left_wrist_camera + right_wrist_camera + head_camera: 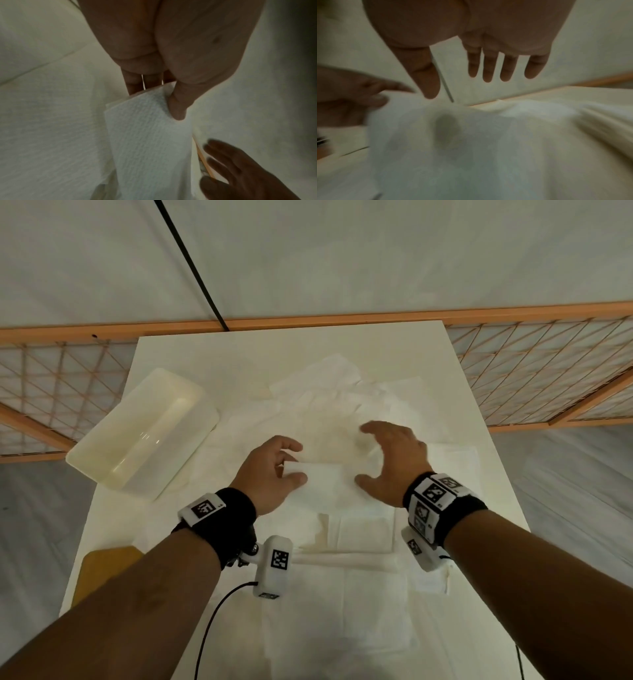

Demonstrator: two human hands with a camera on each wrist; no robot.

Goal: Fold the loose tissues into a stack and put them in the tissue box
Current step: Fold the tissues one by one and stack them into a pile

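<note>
The left hand [274, 470] is pinching 1 folded tissue [322, 479], pointing sideways toward the right hand [394, 463], hovering spread wide, holding nothing. The tissue box [144, 436] is sitting nearer the left hand.

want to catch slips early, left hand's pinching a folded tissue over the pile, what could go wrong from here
1. The left hand holds the folded tissue by one end only, thumb against fingers; the free end could sag and the fold may open.
2. The right hand hovers open just above the loose tissues; a sweep might drag or crumple several.
3. The tissue box overhangs the table edge; a nudge while loading could tip it off.
</note>
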